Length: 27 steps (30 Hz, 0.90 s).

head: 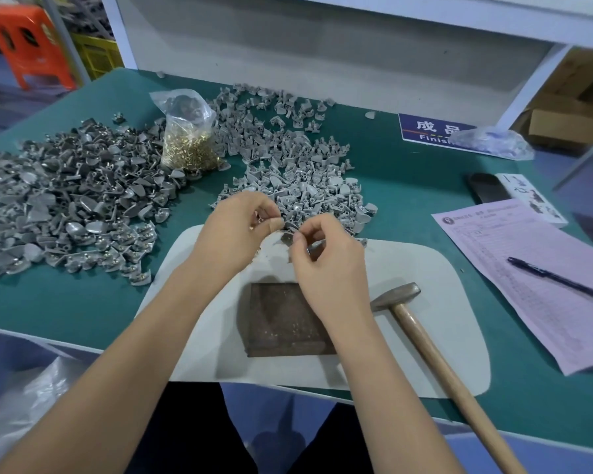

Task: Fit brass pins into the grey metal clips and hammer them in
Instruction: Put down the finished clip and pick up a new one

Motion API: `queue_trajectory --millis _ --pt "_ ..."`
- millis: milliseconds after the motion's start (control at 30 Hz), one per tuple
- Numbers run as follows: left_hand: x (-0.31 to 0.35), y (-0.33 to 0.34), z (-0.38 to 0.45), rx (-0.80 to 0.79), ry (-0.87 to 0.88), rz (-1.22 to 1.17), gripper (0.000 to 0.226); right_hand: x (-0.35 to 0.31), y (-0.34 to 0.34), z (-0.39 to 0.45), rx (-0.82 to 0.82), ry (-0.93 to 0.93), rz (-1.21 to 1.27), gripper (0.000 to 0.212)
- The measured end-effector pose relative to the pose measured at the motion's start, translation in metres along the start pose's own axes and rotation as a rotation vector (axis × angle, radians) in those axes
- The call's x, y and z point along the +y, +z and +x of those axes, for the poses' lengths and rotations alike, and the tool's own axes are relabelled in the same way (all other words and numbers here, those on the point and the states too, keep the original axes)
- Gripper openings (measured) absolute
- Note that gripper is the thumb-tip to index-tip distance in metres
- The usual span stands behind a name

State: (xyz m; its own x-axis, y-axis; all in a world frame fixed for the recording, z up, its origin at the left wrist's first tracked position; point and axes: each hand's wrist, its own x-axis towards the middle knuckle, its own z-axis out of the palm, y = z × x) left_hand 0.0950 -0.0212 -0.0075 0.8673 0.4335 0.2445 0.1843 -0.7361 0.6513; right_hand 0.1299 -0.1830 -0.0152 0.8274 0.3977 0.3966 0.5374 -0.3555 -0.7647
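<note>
Meanwhile, over the white mat [408,268], the left hand [233,234] pinches brass pins [259,220] while the right hand [326,265] grips a grey metal clip [286,238]; the hammer [425,333] lies beside the dark metal block [281,319].

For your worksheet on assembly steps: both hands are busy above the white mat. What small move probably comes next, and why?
Probably setting the clip on the metal block: both hands, left hand and right hand, pinch small parts together, and the hammer lies untouched beside the block.

Loose grey clips [288,165] heaped center; brass pins [189,148] in clear bag; hammer [425,340] flat, rt.
</note>
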Motion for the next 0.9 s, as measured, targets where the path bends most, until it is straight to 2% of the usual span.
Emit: queue_trajectory --millis 100,167,300,400,500,633,767,833,900 --pt "0.016 -0.014 -0.026 0.021 -0.079 -0.458 0.004 0.001 0.001 0.003 0.044 0.032 0.017 0.005" --pt "0.025 -0.02 -0.051 -0.005 -0.058 -0.528 0.008 0.002 0.001 0.004 0.08 0.068 0.042 0.005" --pt "0.029 -0.024 -0.094 -0.156 0.026 -0.352 0.015 0.004 0.0 0.003 0.122 0.121 0.086 0.005" --pt "0.03 -0.021 -0.112 -0.29 0.179 -0.183 0.015 0.004 -0.001 0.003 0.123 0.162 0.132 0.006" --pt "0.034 -0.02 -0.112 -0.26 0.282 -0.102 0.012 0.002 -0.001 0.003 0.098 0.182 0.134 0.008" --pt "0.038 -0.021 -0.109 -0.288 0.315 -0.067 0.016 -0.006 -0.01 0.001 0.156 0.187 0.225 0.005" --pt "0.032 -0.024 -0.109 -0.292 0.299 -0.087 0.035 -0.013 -0.03 -0.018 0.259 -0.019 0.27 0.004" --pt "0.029 -0.022 -0.112 -0.263 0.304 -0.109 0.043 -0.011 -0.039 -0.036 0.19 -0.04 0.22 0.005" --pt "0.025 -0.016 -0.118 -0.148 0.296 -0.071 0.04 -0.004 -0.047 -0.051 0.087 -0.025 0.143 0.006"
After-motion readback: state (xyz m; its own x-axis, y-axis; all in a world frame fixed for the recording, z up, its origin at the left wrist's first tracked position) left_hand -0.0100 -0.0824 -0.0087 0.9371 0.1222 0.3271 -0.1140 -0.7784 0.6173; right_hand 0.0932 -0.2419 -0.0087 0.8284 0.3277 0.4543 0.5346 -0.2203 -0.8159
